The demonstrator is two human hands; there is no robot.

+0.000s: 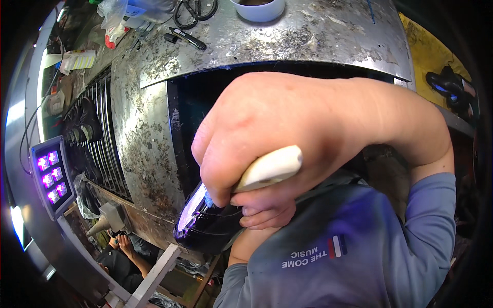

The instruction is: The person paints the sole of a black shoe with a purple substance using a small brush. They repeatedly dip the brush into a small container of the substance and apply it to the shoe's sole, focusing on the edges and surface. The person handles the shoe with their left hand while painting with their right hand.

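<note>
My right hand (257, 118) is closed around a brush (272, 167) with a cream handle, whose end sticks out toward me. Some blue bristles show below its fingers, against the pale, violet-lit bottom of a glossy black shoe (205, 231). The shoe is tilted, with its toe end to the lower left. Curled fingers of my left hand (269, 216) show just under the right hand, at the shoe's covered end. Most of the left hand and that end of the shoe are hidden.
A worn metal bench (328, 41) carries a white bowl (259, 10), black scissors (195, 13) and a black marker (187, 38). At left stand a violet-lit lamp (53, 177) and a barred rack (105, 133) with dark shoes. Another person (126, 262) sits at lower left.
</note>
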